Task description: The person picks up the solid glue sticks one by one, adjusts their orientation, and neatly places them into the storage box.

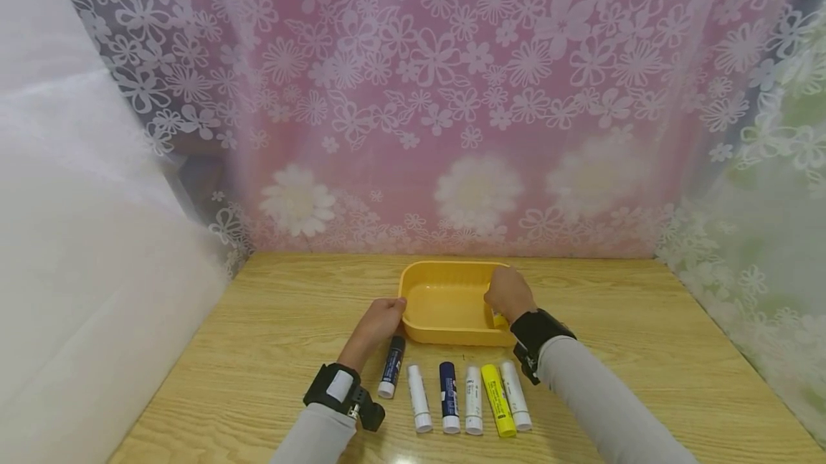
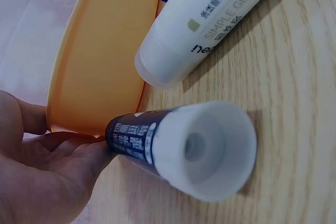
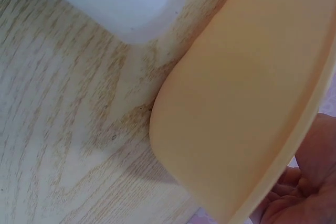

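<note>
My left hand [image 1: 379, 320] grips the left side of a yellow plastic basket [image 1: 445, 335], thumb at the rim. Inside the basket's right end, my right hand [image 1: 510, 293] holds a yellow glue stick [image 1: 499, 320], most of it hidden by the fingers. A dark navy glue stick [image 1: 391, 367] with a white end lies just below my left hand; in the left wrist view this glue stick [image 2: 205, 150] points its hollow white end at the camera. The basket's outer wall [image 3: 236, 93] hides much of the right hand in the right wrist view.
In front of the basket several glue sticks lie in a row: a white one [image 1: 419, 399], a navy one [image 1: 449, 399], another white one [image 1: 474, 401], a yellow one [image 1: 498, 401] and a white one [image 1: 515, 396] close beside it. A flowered curtain [image 1: 452, 127] hangs behind the wooden table [image 1: 290, 320].
</note>
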{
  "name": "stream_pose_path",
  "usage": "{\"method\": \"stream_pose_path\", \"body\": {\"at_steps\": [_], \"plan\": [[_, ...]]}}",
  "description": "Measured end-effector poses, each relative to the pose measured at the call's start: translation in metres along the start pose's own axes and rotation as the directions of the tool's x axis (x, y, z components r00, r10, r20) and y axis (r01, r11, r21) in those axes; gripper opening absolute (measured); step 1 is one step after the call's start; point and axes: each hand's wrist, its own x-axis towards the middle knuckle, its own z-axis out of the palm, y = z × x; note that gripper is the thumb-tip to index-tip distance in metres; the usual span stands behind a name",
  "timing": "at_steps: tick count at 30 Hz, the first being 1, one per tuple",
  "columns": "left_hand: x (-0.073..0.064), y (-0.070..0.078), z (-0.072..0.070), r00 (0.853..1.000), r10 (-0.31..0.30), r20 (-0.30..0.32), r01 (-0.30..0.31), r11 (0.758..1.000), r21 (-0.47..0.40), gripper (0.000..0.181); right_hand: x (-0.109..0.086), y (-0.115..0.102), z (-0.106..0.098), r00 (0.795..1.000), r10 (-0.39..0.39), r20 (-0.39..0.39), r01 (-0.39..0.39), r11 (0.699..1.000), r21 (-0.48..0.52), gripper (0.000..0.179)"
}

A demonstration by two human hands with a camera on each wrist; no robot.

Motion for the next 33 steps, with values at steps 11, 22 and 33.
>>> {"method": "stream_pose_path", "body": {"at_steps": [11, 22, 33], "plan": [[0.0001, 0.0002, 0.0002, 1.000, -0.016, 0.004, 0.016, 1.000, 0.006, 0.045, 0.0008, 0.0006, 0.0032, 1.000, 0.000, -0.001, 0.000, 1.000, 0.010, 0.044], [0.0001, -0.0006, -0.0012, 1.000, -0.011, 0.001, 0.011, 1.000, 0.009, 0.045, 0.0008, 0.0051, 0.0047, 0.998, -0.056, 0.004, 0.056, 0.998, 0.025, 0.044], [-0.0018, 0.0011, -0.0021, 1.000, -0.008, -0.003, 0.008, 1.000, 0.015, 0.044, 0.0018, 0.0056, 0.0066, 0.999, -0.037, 0.017, 0.036, 0.999, 0.021, 0.042]]}}
